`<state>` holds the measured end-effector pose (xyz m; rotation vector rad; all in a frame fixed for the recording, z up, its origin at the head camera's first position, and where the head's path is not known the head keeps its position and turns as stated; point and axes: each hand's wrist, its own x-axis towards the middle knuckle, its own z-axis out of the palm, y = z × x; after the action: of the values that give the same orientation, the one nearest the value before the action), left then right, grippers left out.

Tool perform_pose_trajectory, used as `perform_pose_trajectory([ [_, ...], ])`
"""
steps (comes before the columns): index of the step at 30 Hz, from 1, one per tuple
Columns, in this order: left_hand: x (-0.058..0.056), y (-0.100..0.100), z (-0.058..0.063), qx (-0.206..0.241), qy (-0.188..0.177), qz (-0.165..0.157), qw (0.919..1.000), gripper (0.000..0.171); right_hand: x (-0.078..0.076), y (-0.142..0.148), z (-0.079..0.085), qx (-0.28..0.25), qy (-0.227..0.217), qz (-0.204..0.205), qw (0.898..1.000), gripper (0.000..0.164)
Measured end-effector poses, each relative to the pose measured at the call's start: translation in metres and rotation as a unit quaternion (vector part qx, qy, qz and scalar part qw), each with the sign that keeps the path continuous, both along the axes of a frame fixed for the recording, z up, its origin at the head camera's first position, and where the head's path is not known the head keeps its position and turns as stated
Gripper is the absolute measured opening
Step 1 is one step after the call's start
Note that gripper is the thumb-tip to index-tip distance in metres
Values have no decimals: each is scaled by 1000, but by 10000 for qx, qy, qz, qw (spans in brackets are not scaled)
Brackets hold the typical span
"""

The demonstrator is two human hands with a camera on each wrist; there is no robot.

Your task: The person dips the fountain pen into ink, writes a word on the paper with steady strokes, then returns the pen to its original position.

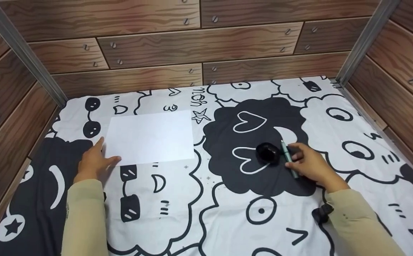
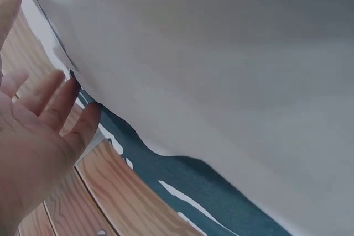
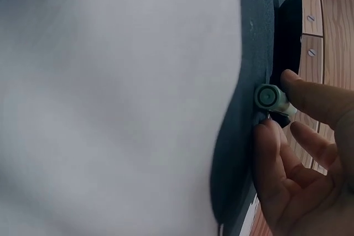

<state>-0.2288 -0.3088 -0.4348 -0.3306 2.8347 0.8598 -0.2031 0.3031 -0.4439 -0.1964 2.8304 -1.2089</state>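
Note:
A blank white sheet of paper (image 1: 149, 138) lies on the cloth, left of the middle in the head view. My left hand (image 1: 94, 160) is at its left side, thumb at the near-left corner and fingers extended along the edge; the left wrist view shows that hand (image 2: 47, 131) with fingers spread. Over to the right, a green pen (image 1: 289, 161) is pinched between the thumb and fingers of my right hand (image 1: 309, 163). Close beside the pen sits a glossy black round object (image 1: 267, 153). The right wrist view shows the pen's round end (image 3: 268, 96) facing the camera.
A black-and-white cartoon-print cloth (image 1: 178, 220) covers the table. Wood-plank-patterned walls (image 1: 199, 42) stand at the back and both sides, with grey metal posts (image 1: 25, 53) at the far corners.

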Motion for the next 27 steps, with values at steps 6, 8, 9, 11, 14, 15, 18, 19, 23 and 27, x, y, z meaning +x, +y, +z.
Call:
perform_pose_trajectory([
  [6, -7, -1, -1, 440, -69, 70, 9990, 103, 0, -1, -1, -147, -135, 4, 9998, 60],
  [8, -10, -2, -1, 514, -7, 53, 9987, 101, 1, -1, 0, -140, -113, 5, 9998, 60],
  [9, -11, -2, -1, 539, 33, 33, 9985, 100, 1, -1, 0, -132, -105, 0, 9999, 60],
  [11, -14, -4, -1, 561, 135, -27, 9983, 97, 1, -1, 1, -128, -98, -13, 9999, 60],
  [14, -17, -6, -2, 698, 229, -55, 9973, 93, 2, -1, 2, -112, -107, -31, 9999, 60],
  [15, -17, -6, -2, 765, 237, -48, 9968, 92, 2, -1, 3, -103, -127, -43, 9999, 59],
  [18, -17, -7, -2, 912, 246, -28, 9955, 90, 1, -1, 2, -101, -142, -62, 9998, 58],
  [19, -17, -8, -2, 931, 241, -26, 9954, 89, 1, -1, 2, -110, -148, -63, 9998, 58],
  [23, -18, -10, -3, 898, 231, -18, 9957, 88, 1, 0, 1, -92, -128, -63, 9999, 57],
  [27, -19, -13, -4, 782, 280, -38, 9965, 85, 1, 0, 0, -106, -108, -43, 9999, 57],
])
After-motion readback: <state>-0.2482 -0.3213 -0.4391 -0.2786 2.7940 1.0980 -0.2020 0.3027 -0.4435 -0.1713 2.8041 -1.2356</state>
